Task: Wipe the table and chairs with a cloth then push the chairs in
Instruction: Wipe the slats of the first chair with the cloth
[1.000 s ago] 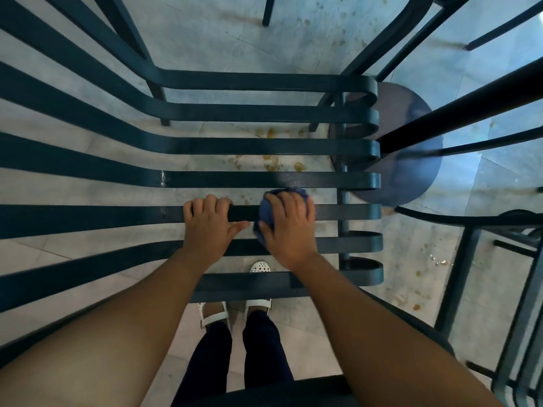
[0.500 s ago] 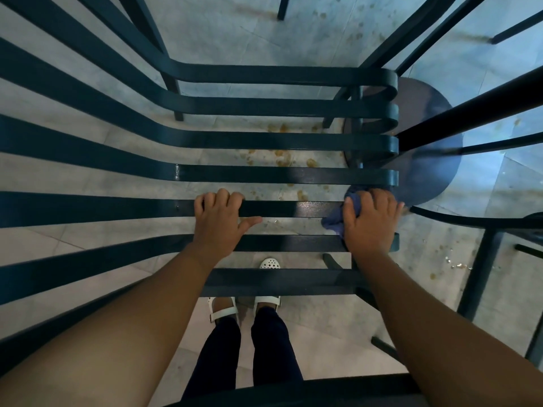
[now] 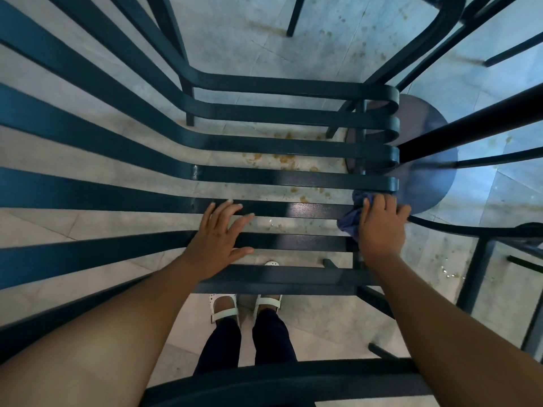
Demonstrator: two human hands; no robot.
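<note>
A dark teal metal chair (image 3: pixel 293 180) with long flat slats fills the view from above. My right hand (image 3: pixel 380 224) presses a crumpled blue cloth (image 3: pixel 351 223) onto the right end of a seat slat, its fingers curled over the cloth. My left hand (image 3: pixel 219 236) lies flat on the middle slats with its fingers spread and straight, holding nothing. A dark round table base (image 3: pixel 426 177) sits on the floor just beyond the chair's right edge.
Pale floor tiles (image 3: pixel 264 45) carry brown stains under and beyond the chair. Another dark chair frame (image 3: pixel 482 259) stands at the right. My feet in white sandals (image 3: pixel 224 308) show below the slats. A dark curved bar (image 3: pixel 279 380) crosses the bottom.
My right hand slid the cloth rightward along the slat to its right end. My left hand let go of the slat it gripped and now lies flat with fingers spread.
</note>
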